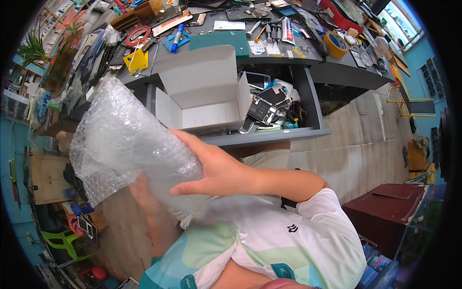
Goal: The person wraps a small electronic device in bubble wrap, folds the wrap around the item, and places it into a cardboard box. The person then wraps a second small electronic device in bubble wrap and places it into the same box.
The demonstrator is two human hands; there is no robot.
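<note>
A crumpled sheet of clear bubble wrap [130, 139] is held up in front of me, left of the open drawer. My right hand [216, 164] grips its right edge, with the thumb on the near face and the fingers partly hidden behind. My left hand [147, 192] holds it from below; the wrap covers most of those fingers. Just beyond sits a white cardboard box [204, 103] with its lid raised, resting in the drawer [315, 108]. I see nothing inside the box. Whether the wrap encloses anything cannot be made out.
Phone parts and tools [269, 103] fill the drawer's right side. The grey desk [308, 55] carries a green mat [219, 42], yellow tape roll [335, 44], blue marker [177, 38] and small tools. A green chair [62, 241] stands lower left, a dark red cabinet [385, 207] at right.
</note>
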